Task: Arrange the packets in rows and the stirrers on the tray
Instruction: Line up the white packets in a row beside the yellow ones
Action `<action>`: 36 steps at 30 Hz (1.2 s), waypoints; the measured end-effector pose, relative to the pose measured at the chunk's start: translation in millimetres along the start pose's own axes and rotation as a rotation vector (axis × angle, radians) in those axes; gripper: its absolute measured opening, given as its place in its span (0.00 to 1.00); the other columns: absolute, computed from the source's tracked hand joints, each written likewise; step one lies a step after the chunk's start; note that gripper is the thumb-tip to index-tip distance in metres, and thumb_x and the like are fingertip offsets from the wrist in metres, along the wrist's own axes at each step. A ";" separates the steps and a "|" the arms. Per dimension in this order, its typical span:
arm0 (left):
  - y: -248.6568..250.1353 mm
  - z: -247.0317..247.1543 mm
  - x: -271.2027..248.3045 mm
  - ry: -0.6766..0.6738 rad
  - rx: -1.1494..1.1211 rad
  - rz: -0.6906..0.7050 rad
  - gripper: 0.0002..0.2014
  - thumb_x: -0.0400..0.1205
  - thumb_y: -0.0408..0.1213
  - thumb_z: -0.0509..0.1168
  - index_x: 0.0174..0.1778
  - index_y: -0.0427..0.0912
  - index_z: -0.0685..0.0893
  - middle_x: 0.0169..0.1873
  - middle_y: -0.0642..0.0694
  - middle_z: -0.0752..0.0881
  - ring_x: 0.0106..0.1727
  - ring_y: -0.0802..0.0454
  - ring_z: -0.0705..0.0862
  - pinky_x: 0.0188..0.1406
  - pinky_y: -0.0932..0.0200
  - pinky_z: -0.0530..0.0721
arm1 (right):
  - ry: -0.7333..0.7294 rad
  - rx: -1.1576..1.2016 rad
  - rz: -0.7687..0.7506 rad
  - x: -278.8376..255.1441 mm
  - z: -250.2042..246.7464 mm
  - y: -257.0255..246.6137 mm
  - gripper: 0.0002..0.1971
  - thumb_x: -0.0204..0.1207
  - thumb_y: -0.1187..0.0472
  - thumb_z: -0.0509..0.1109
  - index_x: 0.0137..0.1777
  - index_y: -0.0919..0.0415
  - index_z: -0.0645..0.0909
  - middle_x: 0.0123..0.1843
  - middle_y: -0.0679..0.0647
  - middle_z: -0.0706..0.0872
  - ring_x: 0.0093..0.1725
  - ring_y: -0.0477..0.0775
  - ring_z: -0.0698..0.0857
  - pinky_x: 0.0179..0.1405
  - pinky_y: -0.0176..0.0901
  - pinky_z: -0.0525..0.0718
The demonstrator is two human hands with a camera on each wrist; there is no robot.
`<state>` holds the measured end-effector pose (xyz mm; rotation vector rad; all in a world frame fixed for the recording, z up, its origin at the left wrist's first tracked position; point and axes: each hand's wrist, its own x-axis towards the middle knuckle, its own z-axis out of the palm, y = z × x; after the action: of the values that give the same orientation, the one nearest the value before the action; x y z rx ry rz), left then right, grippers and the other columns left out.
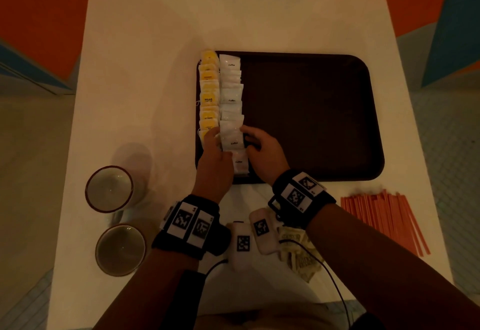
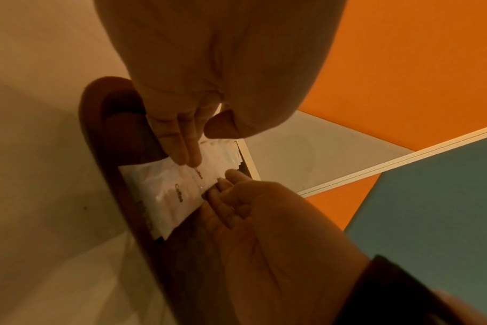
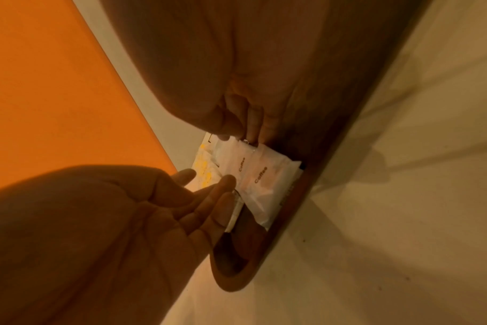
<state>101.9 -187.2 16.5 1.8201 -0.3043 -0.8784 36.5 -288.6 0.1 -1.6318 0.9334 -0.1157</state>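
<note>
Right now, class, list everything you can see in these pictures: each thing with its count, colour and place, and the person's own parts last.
Tray: one, dark brown, on the table.
Yellow packets: one overlapping row, count unclear, along the tray's left edge.
Coffee packets: one overlapping row, white, beside the yellow row.
Stirrers: a loose bundle, orange, on the table right of the tray's near corner.
Cups: two, pale with dark rims, near left of the table.
Table: one, white.
Beige packets: a small pile, near edge, under the right wrist.
Left hand: touches the near white packets.
Right hand: fingers at their right edge.
</note>
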 end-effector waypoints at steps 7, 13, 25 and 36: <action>-0.5 -7.6 -11.3 0.000 0.090 0.133 0.18 0.82 0.20 0.51 0.67 0.36 0.68 0.48 0.58 0.76 0.45 0.72 0.80 0.40 0.82 0.77 | 0.087 -0.079 0.060 -7.1 -7.6 7.7 0.20 0.77 0.72 0.62 0.68 0.61 0.76 0.68 0.57 0.79 0.65 0.51 0.80 0.60 0.34 0.75; -17.5 -10.7 -26.1 -0.012 0.146 0.086 0.18 0.82 0.20 0.53 0.68 0.33 0.69 0.53 0.49 0.76 0.53 0.53 0.77 0.43 0.85 0.74 | 0.028 -0.112 0.147 -25.3 -9.7 19.0 0.19 0.75 0.68 0.68 0.66 0.60 0.76 0.60 0.56 0.84 0.52 0.46 0.82 0.48 0.31 0.79; -14.6 -2.0 -20.4 0.019 -0.015 -0.011 0.25 0.82 0.20 0.52 0.76 0.38 0.60 0.56 0.49 0.75 0.56 0.54 0.78 0.41 0.80 0.78 | 0.107 0.099 0.153 -25.8 6.9 14.8 0.22 0.70 0.73 0.72 0.64 0.60 0.77 0.53 0.51 0.83 0.50 0.46 0.83 0.42 0.30 0.84; -11.9 -7.1 -10.4 -0.012 -0.122 0.052 0.18 0.82 0.22 0.57 0.64 0.45 0.68 0.55 0.55 0.76 0.60 0.55 0.77 0.59 0.66 0.79 | 0.115 0.024 0.014 -8.5 0.4 5.7 0.16 0.70 0.73 0.72 0.57 0.61 0.82 0.54 0.58 0.86 0.51 0.51 0.84 0.52 0.39 0.84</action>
<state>97.3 -171.2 11.7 1.6883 -0.2977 -0.8538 28.2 -283.0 -1.5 -1.6095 1.0267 -0.2127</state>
